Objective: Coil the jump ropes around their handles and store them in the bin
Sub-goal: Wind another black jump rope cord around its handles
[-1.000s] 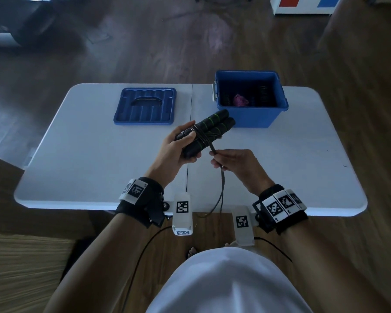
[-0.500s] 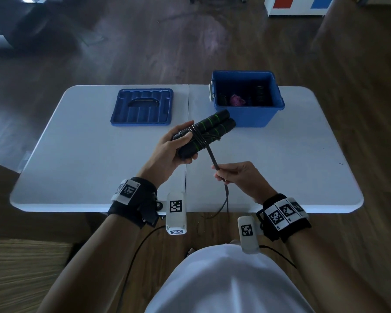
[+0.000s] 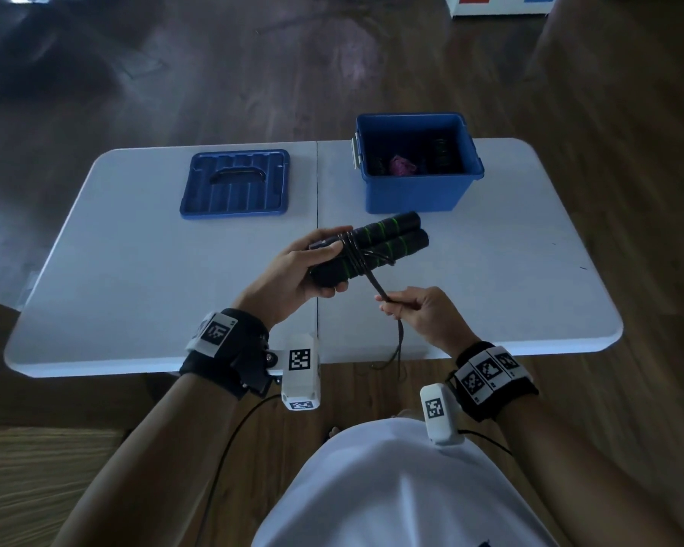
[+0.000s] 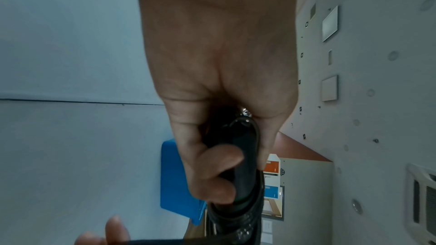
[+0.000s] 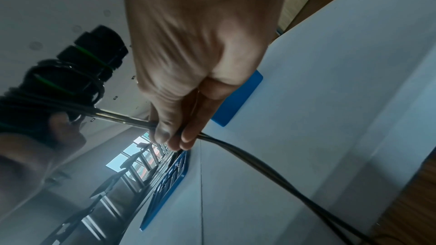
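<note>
Dim, bluish indoor light; soft focus.
Head view bends at its edges. Both wrist views are stretched and smeared with motion blur; a window [image 5: 139, 148] glows brightest in the right one.

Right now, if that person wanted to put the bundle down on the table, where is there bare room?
Bare tabletop lies right of the handles, in front of the blue bin, and along the left side, in front of the blue lid. The middle is crowded: the left hand grips the handles, the right hand pinches the rope.
</note>
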